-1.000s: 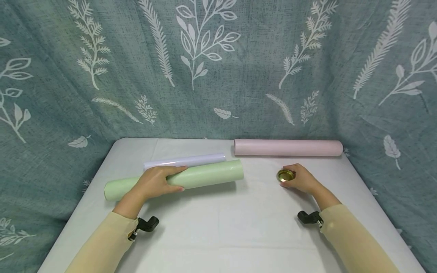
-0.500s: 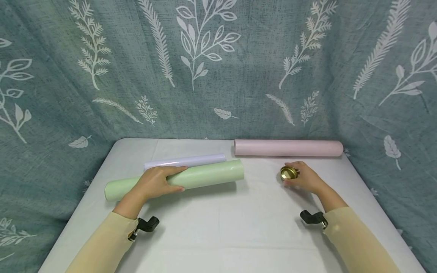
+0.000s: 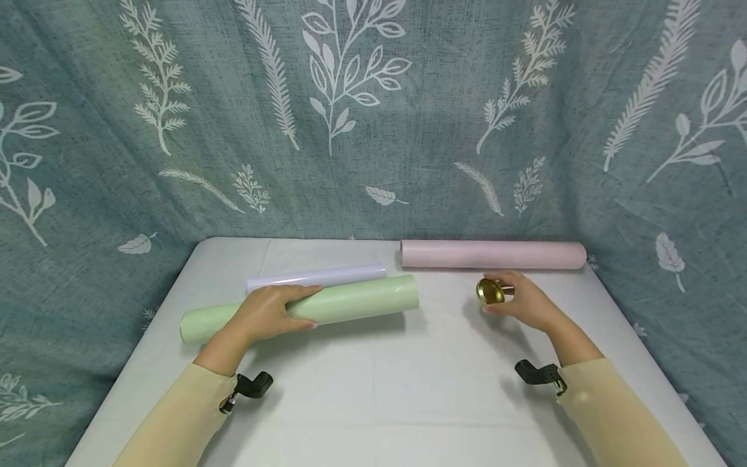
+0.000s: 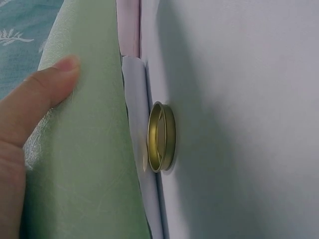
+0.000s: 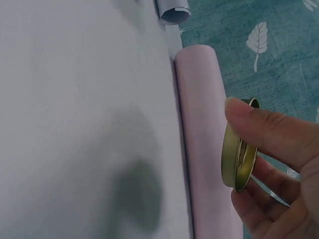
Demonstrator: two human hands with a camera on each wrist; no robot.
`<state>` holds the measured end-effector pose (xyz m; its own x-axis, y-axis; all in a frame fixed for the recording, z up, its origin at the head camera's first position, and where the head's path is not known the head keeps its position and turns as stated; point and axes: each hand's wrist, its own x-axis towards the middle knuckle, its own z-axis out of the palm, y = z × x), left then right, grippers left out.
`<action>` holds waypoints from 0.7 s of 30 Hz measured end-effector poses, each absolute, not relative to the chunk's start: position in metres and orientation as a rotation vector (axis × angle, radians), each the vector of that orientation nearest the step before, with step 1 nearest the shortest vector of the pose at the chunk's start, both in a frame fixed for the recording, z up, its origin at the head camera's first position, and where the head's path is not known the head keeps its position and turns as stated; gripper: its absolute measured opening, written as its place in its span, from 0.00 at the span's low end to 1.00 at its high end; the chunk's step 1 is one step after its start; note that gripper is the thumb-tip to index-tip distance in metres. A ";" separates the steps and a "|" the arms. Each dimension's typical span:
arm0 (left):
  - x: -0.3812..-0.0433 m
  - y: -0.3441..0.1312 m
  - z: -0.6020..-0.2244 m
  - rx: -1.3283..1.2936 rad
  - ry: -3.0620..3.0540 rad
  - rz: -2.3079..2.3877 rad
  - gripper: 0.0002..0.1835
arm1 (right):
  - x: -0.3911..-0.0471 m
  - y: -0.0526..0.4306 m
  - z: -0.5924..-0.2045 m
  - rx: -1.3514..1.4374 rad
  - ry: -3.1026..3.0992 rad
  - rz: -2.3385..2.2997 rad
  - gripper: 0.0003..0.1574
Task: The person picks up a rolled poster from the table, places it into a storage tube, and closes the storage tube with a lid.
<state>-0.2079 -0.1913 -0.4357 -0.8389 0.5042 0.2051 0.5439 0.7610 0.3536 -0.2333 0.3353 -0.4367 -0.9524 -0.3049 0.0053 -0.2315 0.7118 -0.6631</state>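
My left hand point(image 3: 265, 311) grips the thick pale green roll point(image 3: 358, 299) from above and tilts it, its right part held up over the table. A finger lies along the green surface in the left wrist view. Beneath this roll, in front of the thin lilac roll point(image 4: 135, 94), sits a shallow round gold tin point(image 4: 169, 137) with its rim up; the head view hides it. My right hand point(image 3: 528, 303) pinches another shallow gold tin point(image 5: 230, 154) by its edge between thumb and fingers. That tin is off the table, tilted, its shadow apart from it.
A pink roll point(image 3: 493, 254) lies along the back edge of the white-covered table point(image 3: 373, 402). Teal leaf-patterned curtain point(image 3: 432, 130) hangs behind and at both sides.
My right hand has lifted its gold tin off the table and tipped it, its opening turning toward the head camera. The left hand and green roll have barely moved.
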 end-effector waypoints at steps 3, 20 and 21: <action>-0.208 -0.191 -0.436 -0.855 -2.855 -0.617 0.38 | -0.233 0.332 -0.432 -0.471 2.794 -1.097 0.48; -0.206 -0.190 -0.435 -0.869 -2.845 -0.621 0.38 | -0.225 0.311 -0.405 -0.640 2.728 -1.184 0.47; -0.206 -0.190 -0.435 -0.866 -2.848 -0.622 0.38 | -0.225 0.310 -0.404 -0.651 2.724 -1.185 0.47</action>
<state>-0.2060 -0.1901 -0.4355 -0.8331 0.5115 0.2105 0.5527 0.7547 0.3534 -0.2248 0.3097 -0.4037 -0.9036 -0.4215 0.0769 -0.3435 0.6055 -0.7178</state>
